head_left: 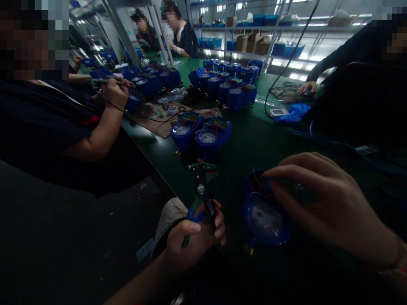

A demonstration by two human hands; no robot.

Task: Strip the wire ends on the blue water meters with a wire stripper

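My left hand [199, 237] is wrapped round the handles of a wire stripper [201, 187], its jaws pointing away from me over the table edge. To its right, a blue water meter [266, 219] with a round clear dial sits on the table, a brass fitting at its near end. My right hand [327, 203] reaches in from the right, thumb and forefinger pinched together at the meter's open wiring compartment [257, 181]. Thin wires stick out there. Whatever lies between those fingertips is too dark and small to make out.
Two more blue meters [208, 137] stand ahead, with rows of them [235, 95] farther back. Cardboard [154, 120] with wire spools lies left of these. A co-worker's arm [98, 135] works at the left; another person's hand [308, 87] rests at the right near blue plastic [294, 113].
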